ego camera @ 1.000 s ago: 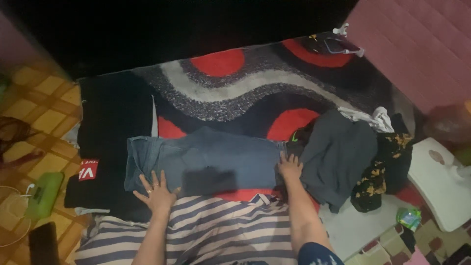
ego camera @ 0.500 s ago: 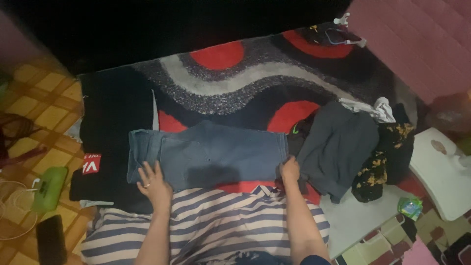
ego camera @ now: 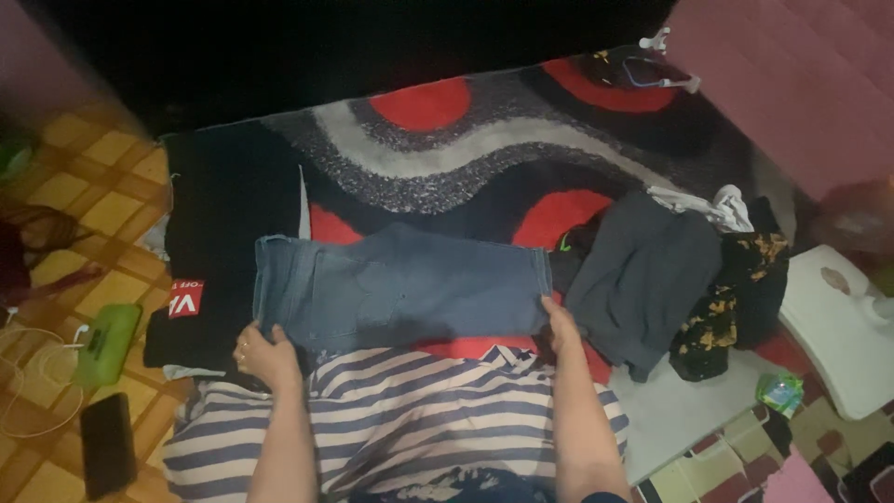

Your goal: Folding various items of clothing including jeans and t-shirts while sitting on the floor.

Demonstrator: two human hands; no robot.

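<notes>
A pair of blue denim shorts (ego camera: 400, 289) lies flat on a red, black and grey rug (ego camera: 484, 158) in front of me. My left hand (ego camera: 264, 352) grips the shorts' near left corner, fingers curled under the hem. My right hand (ego camera: 562, 326) pinches the near right corner. Below my arms is my striped shirt (ego camera: 410, 419).
A folded black garment with a red patch (ego camera: 219, 242) lies left of the shorts. A grey garment (ego camera: 643, 279) and a black-and-yellow one (ego camera: 736, 298) are piled to the right. A white stool (ego camera: 838, 326), a green box (ego camera: 107, 343), a dark phone (ego camera: 107, 445) and a pink mattress (ego camera: 792, 84) surround the rug.
My left hand went from lying flat with spread fingers on the shorts to closing on the near left corner. My right hand slid slightly toward me at the right corner.
</notes>
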